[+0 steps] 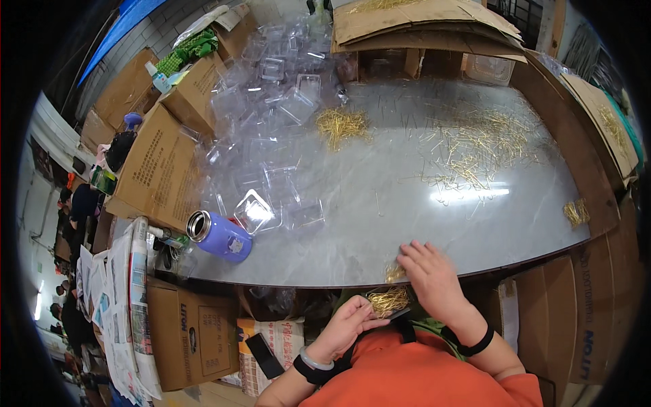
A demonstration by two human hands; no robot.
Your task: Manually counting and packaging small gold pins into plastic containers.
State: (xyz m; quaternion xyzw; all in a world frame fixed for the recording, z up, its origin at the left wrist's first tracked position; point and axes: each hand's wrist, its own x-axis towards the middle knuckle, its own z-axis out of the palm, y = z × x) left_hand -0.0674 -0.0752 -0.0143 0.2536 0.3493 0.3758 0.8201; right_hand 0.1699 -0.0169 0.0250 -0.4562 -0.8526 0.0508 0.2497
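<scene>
At 6 o'clock the left hand (347, 324) has its grip clamped on a small container of gold pins (388, 300). Just above, the right hand (432, 273) lies flat, fingers apart, on the grey surface (380, 197). Farther, at 9 o'clock, a purple bottle (218, 235) lies; clear plastic boxes (271, 88) pile at 11.
</scene>
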